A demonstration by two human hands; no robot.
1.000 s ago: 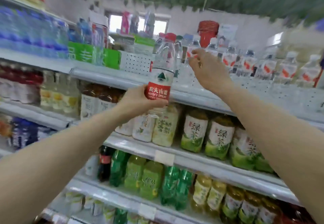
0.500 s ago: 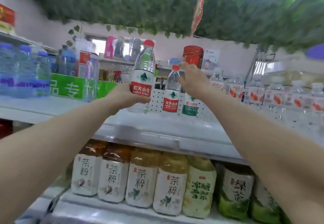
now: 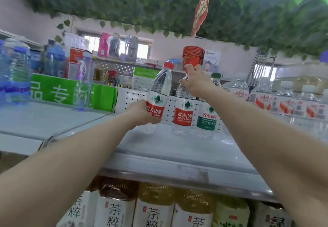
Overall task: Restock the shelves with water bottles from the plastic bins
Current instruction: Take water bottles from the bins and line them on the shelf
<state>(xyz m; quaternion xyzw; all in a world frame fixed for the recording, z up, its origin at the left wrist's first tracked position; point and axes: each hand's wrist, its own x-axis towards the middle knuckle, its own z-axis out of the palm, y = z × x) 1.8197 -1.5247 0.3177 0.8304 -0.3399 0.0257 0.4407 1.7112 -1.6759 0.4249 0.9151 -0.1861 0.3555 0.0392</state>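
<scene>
The red-capped water bottle [image 3: 160, 94] in my left hand [image 3: 142, 112] is tilting slightly, its cap leaning toward one o'clock, its base hovering over or resting on the top shelf [image 3: 85, 120]; I cannot tell which. My left fingers are curling tightly around its red label from the nine o'clock side, the bottle's neck and cap rising clear above them.

At three o'clock from it, just beside, a second red-label bottle [image 3: 183, 114] is standing upright against the white pegboard back [image 3: 127, 99]. My right hand [image 3: 196, 83] is reaching over it, fingers [image 3: 183, 81] narrowly bent and pinching its upper part near the neck; the cap is mostly hidden behind my hand.

Further toward three o'clock, a green-label bottle [image 3: 206, 120] is standing next to that one, and beyond it a row of clear bottles with red-and-white labels [image 3: 284, 102] is lining the shelf.

Toward nine o'clock, big blue water jugs [image 3: 16, 74] and a green sign [image 3: 53, 91] are sitting at the shelf's back. At six o'clock, on the shelf below, tea bottles [image 3: 154, 207] are standing in a row. Green leaves [image 3: 159, 1] are hanging overhead at twelve o'clock.
</scene>
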